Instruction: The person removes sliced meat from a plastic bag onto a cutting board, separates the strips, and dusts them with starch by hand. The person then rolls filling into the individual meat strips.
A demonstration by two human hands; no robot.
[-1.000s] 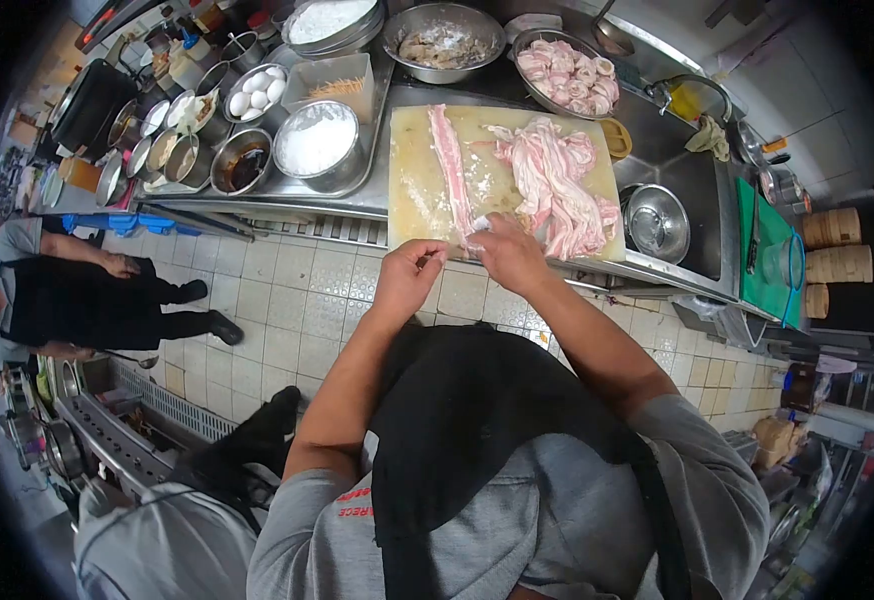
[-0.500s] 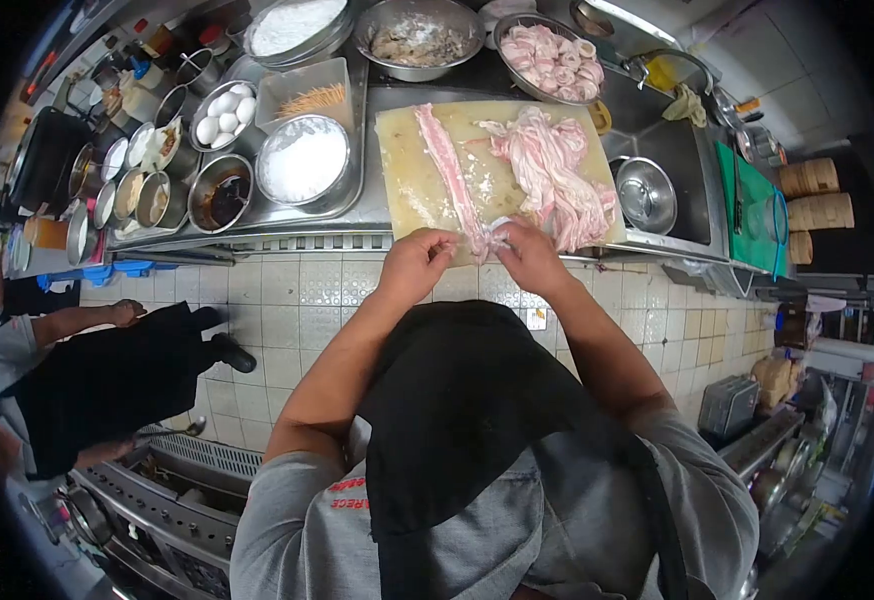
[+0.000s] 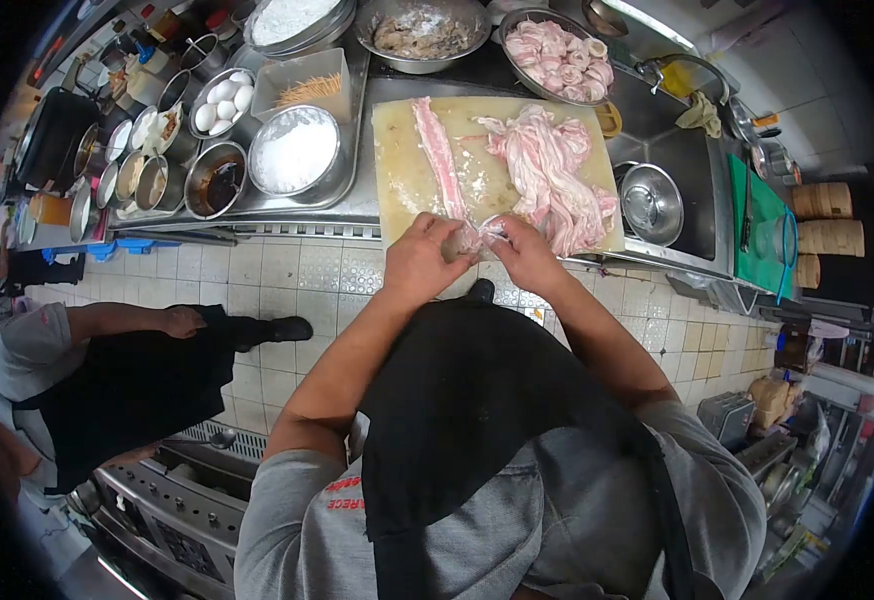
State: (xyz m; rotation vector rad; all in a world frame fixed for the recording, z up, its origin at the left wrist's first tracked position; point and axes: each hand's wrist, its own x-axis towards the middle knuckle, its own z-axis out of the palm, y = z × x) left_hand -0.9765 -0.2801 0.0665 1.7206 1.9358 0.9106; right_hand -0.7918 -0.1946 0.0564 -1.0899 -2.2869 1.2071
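- A pale pink meat strip (image 3: 437, 155) runs lengthwise down the left half of a cutting board (image 3: 397, 140), its far end near the board's far edge and its near end between two bare hands at the board's near edge
- The left hand (image 3: 419, 262) curls thumb and fingers about the strip's near end, just left of it; whether they are pressed closed on the meat cannot be told
- The right hand (image 3: 527, 258) bunches its fingertips beside that same end, just right of it, with a small whitish bit showing at the tips; whether they pinch it is too small to tell
- A heap of meat slices (image 3: 549, 165) covers much of the board's right half, near the right hand and apart from the upper strip, while white powder (image 3: 407, 193) dusts the board left of the strip
- Beyond the board's far right corner sits a metal bowl (image 3: 513, 73) of meat rolls (image 3: 559, 58)
- Left of the board stand a steel pot (image 3: 319, 190) of white powder and a clear tub (image 3: 275, 84) of thin sticks
- Right of the board, a steel bowl (image 3: 652, 205) rests in a sink (image 3: 695, 165)
- Well left of the board's near side, a co-worker (image 3: 127, 380) wears a black apron
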